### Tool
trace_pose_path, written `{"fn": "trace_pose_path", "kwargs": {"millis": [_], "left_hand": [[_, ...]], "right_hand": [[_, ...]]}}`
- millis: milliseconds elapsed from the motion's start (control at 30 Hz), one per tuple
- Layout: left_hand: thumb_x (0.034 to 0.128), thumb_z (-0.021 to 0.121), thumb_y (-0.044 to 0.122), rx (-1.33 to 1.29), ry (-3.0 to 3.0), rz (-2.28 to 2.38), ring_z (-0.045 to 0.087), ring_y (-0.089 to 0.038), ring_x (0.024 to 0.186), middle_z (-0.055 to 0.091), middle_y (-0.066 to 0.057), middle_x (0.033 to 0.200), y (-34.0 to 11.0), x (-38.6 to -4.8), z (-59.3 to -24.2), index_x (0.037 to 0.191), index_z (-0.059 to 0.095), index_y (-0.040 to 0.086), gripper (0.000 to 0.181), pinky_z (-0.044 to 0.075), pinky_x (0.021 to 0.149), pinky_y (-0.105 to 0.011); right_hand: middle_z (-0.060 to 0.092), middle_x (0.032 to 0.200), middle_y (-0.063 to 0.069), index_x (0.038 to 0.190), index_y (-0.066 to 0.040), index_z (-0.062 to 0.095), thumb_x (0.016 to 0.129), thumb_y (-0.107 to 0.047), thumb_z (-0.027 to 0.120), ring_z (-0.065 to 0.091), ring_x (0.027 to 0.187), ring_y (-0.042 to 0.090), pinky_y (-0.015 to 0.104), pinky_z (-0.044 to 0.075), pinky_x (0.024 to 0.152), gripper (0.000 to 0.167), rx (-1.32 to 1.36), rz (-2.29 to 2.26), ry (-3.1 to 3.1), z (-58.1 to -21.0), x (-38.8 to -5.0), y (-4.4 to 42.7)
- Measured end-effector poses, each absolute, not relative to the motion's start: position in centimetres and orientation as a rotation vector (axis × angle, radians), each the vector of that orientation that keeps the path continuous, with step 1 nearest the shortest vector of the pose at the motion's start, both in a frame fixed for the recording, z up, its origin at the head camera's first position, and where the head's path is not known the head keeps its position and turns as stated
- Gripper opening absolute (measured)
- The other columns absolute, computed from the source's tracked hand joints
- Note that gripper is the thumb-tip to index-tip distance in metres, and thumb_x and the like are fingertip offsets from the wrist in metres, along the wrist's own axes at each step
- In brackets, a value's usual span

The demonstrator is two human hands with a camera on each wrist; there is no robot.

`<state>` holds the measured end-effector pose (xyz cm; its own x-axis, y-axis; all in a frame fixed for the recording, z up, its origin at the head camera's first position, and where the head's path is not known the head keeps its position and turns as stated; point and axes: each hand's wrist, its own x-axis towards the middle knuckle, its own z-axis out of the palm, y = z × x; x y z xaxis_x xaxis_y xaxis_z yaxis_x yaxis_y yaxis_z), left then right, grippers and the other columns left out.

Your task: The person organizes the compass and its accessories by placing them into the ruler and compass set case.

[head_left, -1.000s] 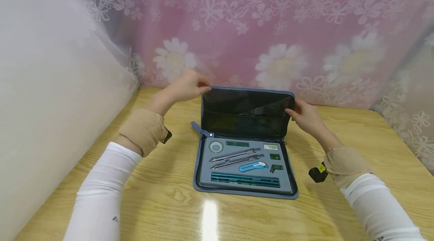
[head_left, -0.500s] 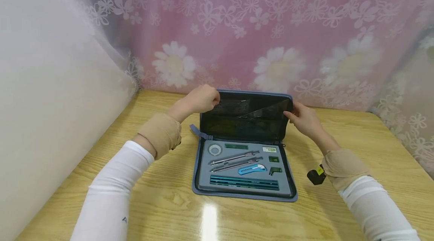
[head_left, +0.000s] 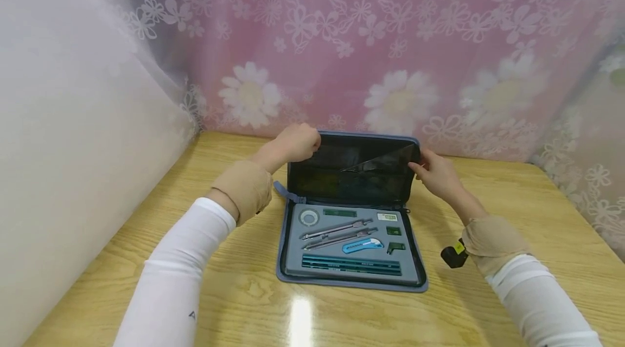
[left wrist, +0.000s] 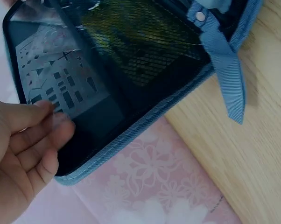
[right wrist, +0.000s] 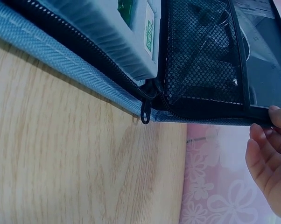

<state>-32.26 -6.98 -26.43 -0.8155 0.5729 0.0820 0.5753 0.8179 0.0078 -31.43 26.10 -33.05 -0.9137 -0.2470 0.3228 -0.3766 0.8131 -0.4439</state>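
A blue zip case (head_left: 351,285) lies open on the table, its lid (head_left: 361,184) raised at the back. Inside the lid, a clear drawing template (left wrist: 61,77) with cut-out shapes stands in a pocket, and my left hand (left wrist: 26,144) pinches its edge between thumb and fingers. In the head view that left hand (head_left: 298,142) is at the lid's upper left, its fingertips hidden. My right hand (head_left: 437,173) holds the lid's right edge, thumb on the inner side. A clear set square (head_left: 378,160) shows in the lid pocket near it.
A grey tray (head_left: 295,265) in the case holds two compasses (head_left: 337,230), a blue utility knife (head_left: 362,245), green pencils (head_left: 351,264) and a roll of tape (head_left: 308,217). A strap (head_left: 285,192) sticks out left. A floral curtain (head_left: 332,87) hangs behind the table (head_left: 234,282).
My left hand has moved right and slightly down, from the lid's top left corner to the template inside it. The right hand keeps its hold on the lid.
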Motion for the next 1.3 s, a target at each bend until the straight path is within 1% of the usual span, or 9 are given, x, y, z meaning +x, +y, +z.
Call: {"fn": "trace_pose_path", "kwargs": {"millis": [33,133,233,467,700,900,1000,1133,1300], "left_hand": [[0.0931,0.053,0.008,-0.924,-2.930,-0.022,0.058,-0.015,0.069,0.066,-0.005,0.083,-6.9,-32.3,-26.6,0.087,0.070,0.007,0.018,0.047,0.064,-0.029],[0.0927,0.053,0.008,-0.898,-2.979,0.051,0.060,-0.018,0.071,0.065,-0.005,0.081,-6.7,-32.3,-27.2,0.083,0.068,0.008,0.018,0.047,0.064,-0.030],[0.0921,0.054,0.009,-0.874,-3.016,0.127,0.060,-0.018,0.071,0.064,-0.004,0.078,-6.6,-32.2,-27.7,0.081,0.067,0.009,0.017,0.047,0.063,-0.030],[0.0893,0.057,0.007,-0.914,-2.984,0.357,0.054,-0.017,0.067,0.061,-0.006,0.079,-6.2,-31.9,-28.1,0.086,0.067,0.007,0.010,0.042,0.061,-0.029],[0.0916,0.053,0.005,-0.978,-2.980,0.503,0.056,-0.016,0.071,0.065,-0.006,0.087,-5.8,-31.7,-28.6,0.089,0.068,0.008,0.015,0.047,0.065,-0.030],[0.0907,0.053,0.001,-1.024,-2.932,0.540,0.043,-0.014,0.062,0.059,-0.004,0.075,-6.2,-31.8,-29.1,0.072,0.060,0.010,0.022,0.038,0.059,-0.028],[0.0897,0.054,0.000,-1.028,-2.854,0.580,0.050,-0.016,0.064,0.060,-0.004,0.074,-6.4,-31.8,-29.2,0.067,0.058,0.011,0.025,0.041,0.059,-0.029],[0.0900,0.054,0.002,-1.007,-2.785,0.636,0.060,-0.019,0.072,0.066,-0.005,0.080,-6.1,-31.6,-29.2,0.074,0.068,0.011,0.023,0.048,0.062,-0.031],[0.0904,0.055,0.006,-0.914,-2.769,0.697,0.061,-0.017,0.069,0.068,-0.002,0.082,-5.5,-31.3,-29.6,0.081,0.072,0.015,0.022,0.050,0.059,-0.031]], "right_hand": [[0.060,0.082,0.013,0.107,0.000,0.054,0.095,-0.020,0.052,0.059,0.068,0.026,0.035,0.045,0.056,0.023,0.481,0.751,-2.750,-33.1,-31.4,26.1],[0.060,0.083,0.014,0.109,0.000,0.054,0.095,-0.020,0.052,0.059,0.068,0.026,0.035,0.046,0.056,0.024,0.483,0.756,-2.748,-33.1,-31.4,26.0],[0.061,0.084,0.015,0.110,0.000,0.054,0.096,-0.019,0.052,0.059,0.068,0.026,0.036,0.046,0.057,0.025,0.489,0.758,-2.745,-33.1,-31.5,26.0],[0.062,0.086,0.016,0.113,0.000,0.053,0.096,-0.020,0.051,0.060,0.069,0.026,0.037,0.046,0.058,0.027,0.491,0.766,-2.746,-33.1,-31.5,25.9],[0.060,0.084,0.015,0.111,0.001,0.053,0.096,-0.018,0.051,0.059,0.069,0.026,0.037,0.046,0.057,0.025,0.479,0.758,-2.747,-33.1,-31.6,25.8],[0.061,0.085,0.016,0.113,0.002,0.053,0.096,-0.017,0.051,0.060,0.069,0.027,0.036,0.045,0.057,0.025,0.461,0.761,-2.767,-33.2,-31.4,25.6],[0.061,0.085,0.017,0.115,0.001,0.053,0.096,-0.016,0.050,0.060,0.070,0.027,0.036,0.045,0.057,0.026,0.466,0.767,-2.781,-33.2,-31.5,25.5],[0.060,0.082,0.015,0.113,0.001,0.053,0.096,-0.015,0.050,0.059,0.069,0.026,0.037,0.043,0.057,0.023,0.461,0.761,-2.780,-33.1,-31.6,25.6],[0.060,0.082,0.014,0.111,0.001,0.053,0.097,-0.016,0.049,0.058,0.069,0.026,0.037,0.043,0.055,0.023,0.449,0.758,-2.778,-33.1,-31.4,25.6]]}}
